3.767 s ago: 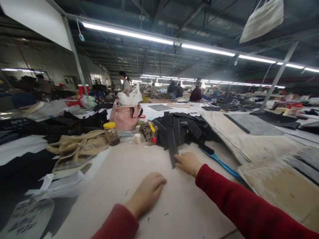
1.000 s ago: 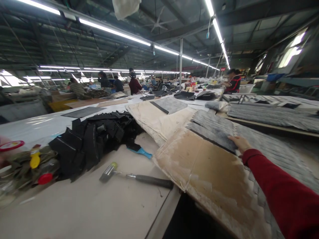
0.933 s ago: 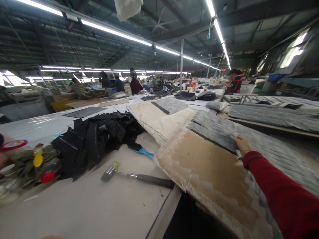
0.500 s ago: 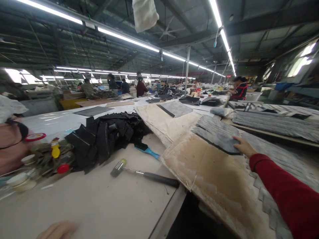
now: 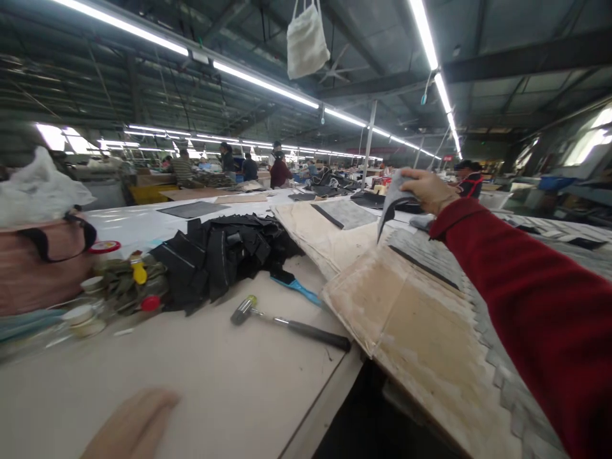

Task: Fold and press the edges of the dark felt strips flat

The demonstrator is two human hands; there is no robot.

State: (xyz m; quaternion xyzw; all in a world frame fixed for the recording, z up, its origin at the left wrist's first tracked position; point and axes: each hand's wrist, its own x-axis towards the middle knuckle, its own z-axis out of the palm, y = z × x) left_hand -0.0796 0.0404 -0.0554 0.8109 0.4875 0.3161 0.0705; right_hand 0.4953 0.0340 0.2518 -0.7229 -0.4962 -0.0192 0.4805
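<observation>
My right hand [image 5: 428, 189], in a red sleeve, pinches the top edge of a grey fabric piece [image 5: 393, 197] with a dark underside. The piece hangs in the air, bent. Beneath it lie more overlapping grey pieces [image 5: 423, 245], the nearest with a black edge strip, beside a worn brown board [image 5: 421, 331]. Another grey piece [image 5: 351, 215] rests on the cream sheet [image 5: 306, 239]. Low in the view, my left hand [image 5: 136, 424] is slightly blurred, its fingers stretched over the pale table [image 5: 205, 382] and holding nothing. A hammer [image 5: 296, 326] is the nearest tool to it.
A blue-handled brush [image 5: 296, 287] lies beyond the hammer. Behind it sits a heap of black fabric pieces [image 5: 224, 255]. Jars with a red lid [image 5: 150, 303] and a pink bag [image 5: 43, 264] stand at left. A dark gap [image 5: 377, 414] separates table and board. People work farther back.
My right hand has risen from the stack and moved left, lifting a grey piece off it. My left hand has come farther into view. The whole view has shifted slightly.
</observation>
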